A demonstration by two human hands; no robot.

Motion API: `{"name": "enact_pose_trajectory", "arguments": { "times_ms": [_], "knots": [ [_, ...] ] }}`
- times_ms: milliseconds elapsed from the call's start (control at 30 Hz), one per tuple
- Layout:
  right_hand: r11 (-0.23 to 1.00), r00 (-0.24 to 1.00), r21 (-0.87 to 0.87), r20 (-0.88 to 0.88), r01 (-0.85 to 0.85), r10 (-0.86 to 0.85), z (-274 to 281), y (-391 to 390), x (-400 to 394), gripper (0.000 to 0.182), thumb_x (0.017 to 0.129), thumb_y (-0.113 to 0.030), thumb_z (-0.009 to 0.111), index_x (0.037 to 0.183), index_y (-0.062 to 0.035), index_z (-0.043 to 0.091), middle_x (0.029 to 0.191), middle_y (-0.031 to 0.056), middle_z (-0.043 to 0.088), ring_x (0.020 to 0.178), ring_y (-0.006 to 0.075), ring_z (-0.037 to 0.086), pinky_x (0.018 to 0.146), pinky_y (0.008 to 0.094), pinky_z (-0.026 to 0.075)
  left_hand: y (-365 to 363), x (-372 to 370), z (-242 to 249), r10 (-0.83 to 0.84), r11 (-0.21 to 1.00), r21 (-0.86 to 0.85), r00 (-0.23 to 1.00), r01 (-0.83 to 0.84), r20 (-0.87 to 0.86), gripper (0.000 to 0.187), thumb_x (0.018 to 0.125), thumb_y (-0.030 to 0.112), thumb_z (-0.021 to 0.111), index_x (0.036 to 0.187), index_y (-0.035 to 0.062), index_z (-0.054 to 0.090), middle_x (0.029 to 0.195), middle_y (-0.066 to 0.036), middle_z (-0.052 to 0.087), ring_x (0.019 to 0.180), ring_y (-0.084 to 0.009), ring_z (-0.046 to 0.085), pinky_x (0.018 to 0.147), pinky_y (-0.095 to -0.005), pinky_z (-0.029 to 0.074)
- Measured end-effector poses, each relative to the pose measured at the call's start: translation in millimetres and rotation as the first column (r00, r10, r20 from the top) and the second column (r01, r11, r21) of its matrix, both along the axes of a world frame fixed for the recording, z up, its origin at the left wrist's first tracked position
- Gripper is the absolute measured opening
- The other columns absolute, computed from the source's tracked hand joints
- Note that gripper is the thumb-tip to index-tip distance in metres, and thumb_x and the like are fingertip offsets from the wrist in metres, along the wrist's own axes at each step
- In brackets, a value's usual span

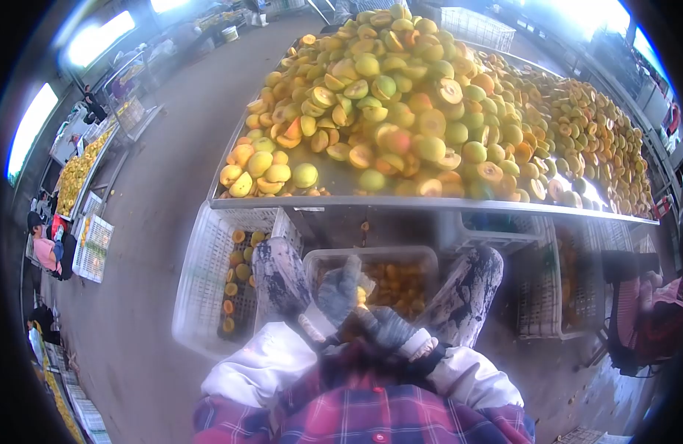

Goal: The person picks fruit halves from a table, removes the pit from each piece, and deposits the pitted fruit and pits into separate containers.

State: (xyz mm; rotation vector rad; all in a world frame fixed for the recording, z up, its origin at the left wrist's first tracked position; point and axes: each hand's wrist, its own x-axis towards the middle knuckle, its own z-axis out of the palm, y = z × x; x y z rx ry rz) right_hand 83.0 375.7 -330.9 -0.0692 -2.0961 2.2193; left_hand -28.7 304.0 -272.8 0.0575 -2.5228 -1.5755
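Note:
Both of my hands wear grey gloves and meet in front of my lap, above a tub [371,253] of cut orange fruit between my knees. My left hand [339,290] is closed round a yellow fruit piece [361,294]. Just right of it, my right hand [386,325] is closed near the same piece; what lies between its fingers is too blurred to make out. Beyond my knees, a metal table [334,200] bears a big heap of yellow-green and orange fruit [386,89], many of them halved.
A white crate [193,288] holding some fruit halves stands left of my left knee. More crates [541,288] stand under the table at right. A seated person [656,311] is at far right, and others [45,248] sit at far left by another fruit table [79,174].

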Motion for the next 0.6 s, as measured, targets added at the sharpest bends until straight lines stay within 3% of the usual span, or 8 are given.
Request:
{"name": "enact_pose_trajectory", "arguments": {
  "times_ms": [67,167,233,300,333,367,433,600],
  "knots": [
    [0.908,0.946,0.278,0.173,-0.313,0.273,66.4,12.5,-6.5,0.027,0.098,-0.027,0.051,0.106,-0.0043,0.062,0.094,0.0086,0.065,0.086,0.0216,0.062,0.076,0.0343,0.051,-5.5,19.7,60.3,-0.235,0.959,0.199,0.959,0.202,0.159,0.029,0.093,0.031,0.061,0.103,0.0044,0.067,0.099,-0.004,0.068,0.084,-0.0066,0.063,0.068,-0.0194,0.050],
    [0.949,0.938,0.085,0.201,-0.305,0.284,99.3,1.0,2.3,0.030,0.100,-0.027,0.048,0.110,-0.0030,0.062,0.099,0.0094,0.065,0.093,0.0218,0.062,0.078,0.0346,0.051,-14.4,17.5,69.1,-0.312,0.892,0.408,0.920,0.196,0.238,0.029,0.092,0.033,0.061,0.101,0.0055,0.068,0.092,-0.004,0.067,0.075,-0.0075,0.060,0.063,-0.0213,0.048],
    [0.984,0.940,0.106,0.327,-0.144,0.102,74.4,-18.6,10.1,0.032,0.100,-0.028,0.049,0.115,-0.0024,0.060,0.102,0.0089,0.064,0.093,0.0212,0.063,0.078,0.0318,0.051,-16.7,8.3,44.3,-0.260,0.874,0.476,0.919,0.094,0.296,0.029,0.092,0.034,0.061,0.099,0.0062,0.068,0.087,-0.004,0.067,0.069,-0.0080,0.058,0.060,-0.0226,0.047],
    [0.842,0.936,-0.537,0.264,-0.057,0.232,129.4,-9.0,15.1,0.033,0.100,-0.029,0.051,0.118,-0.0026,0.058,0.105,0.0079,0.064,0.093,0.0172,0.062,0.076,0.0267,0.052,-18.2,-3.9,-21.6,-0.116,0.866,0.495,0.930,-0.077,0.348,0.030,0.091,0.035,0.061,0.098,0.0070,0.068,0.082,-0.005,0.066,0.063,-0.0086,0.056,0.056,-0.0239,0.046],
    [0.857,0.972,-0.499,0.108,-0.128,0.208,117.1,-15.2,13.9,0.034,0.100,-0.031,0.050,0.118,-0.0034,0.059,0.106,0.0091,0.062,0.092,0.0136,0.062,0.072,0.0228,0.053,-18.5,-4.7,-42.4,-0.049,0.858,0.496,0.939,-0.135,0.340,0.030,0.091,0.035,0.061,0.097,0.0073,0.068,0.079,-0.005,0.066,0.060,-0.0089,0.056,0.055,-0.0246,0.045],
    [0.858,0.975,-0.498,0.101,-0.124,0.199,91.8,-7.1,6.2,0.034,0.100,-0.031,0.050,0.118,-0.0034,0.059,0.106,0.0091,0.062,0.092,0.0136,0.062,0.072,0.0228,0.053,-16.1,0.6,-12.1,-0.057,0.859,0.497,0.941,-0.123,0.333,0.030,0.091,0.035,0.061,0.097,0.0073,0.068,0.079,-0.005,0.066,0.060,-0.0089,0.056,0.055,-0.0246,0.045],
    [0.438,0.824,-0.891,0.158,-0.118,0.545,42.9,13.3,-2.8,0.033,0.098,-0.035,0.055,0.112,-0.0055,0.063,0.103,0.0104,0.062,0.091,0.0111,0.062,0.067,0.0213,0.053,-9.9,24.3,75.7,-0.087,0.845,0.534,0.981,-0.019,0.172,0.038,0.088,0.037,0.062,0.101,0.0018,0.069,0.066,-0.006,0.063,0.054,-0.0128,0.053,0.051,-0.0257,0.043],
    [0.530,0.842,-0.846,0.243,-0.058,0.481,83.1,11.4,6.6,0.046,0.093,-0.041,0.061,0.123,-0.0060,0.057,0.106,0.0086,0.062,0.090,0.0113,0.062,0.067,0.0203,0.052,-0.1,3.3,42.2,-0.212,0.884,0.453,0.964,0.119,0.159,0.059,0.092,0.050,0.045,0.102,-0.0024,0.068,0.070,-0.010,0.063,0.056,-0.0175,0.056,0.053,-0.0285,0.046]
  ]
}}
